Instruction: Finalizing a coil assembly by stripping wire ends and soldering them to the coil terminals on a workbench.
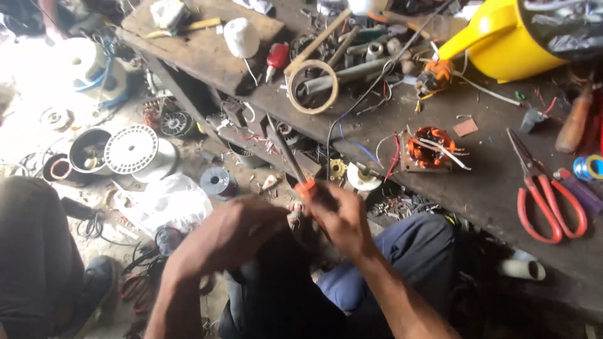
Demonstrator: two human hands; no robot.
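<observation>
My right hand (342, 216) grips the orange handle of a long thin tool, a screwdriver (286, 150), whose dark shaft points up and away toward the bench. My left hand (235, 232) is closed around a small part held against my right hand; the part is mostly hidden by my fingers. Both hands meet above my lap, in front of the dark wooden workbench (490, 188). A motor stator with orange copper windings (430, 147) lies on the bench just beyond my hands.
Red-handled scissors (546, 194) lie on the bench at right, a yellow plastic vessel (502, 34) at the back right. A wooden ring (312, 88), metal rods and wires clutter the bench. Wire spools (130, 149) and parts cover the floor at left, beside another person's dark leg (31, 251).
</observation>
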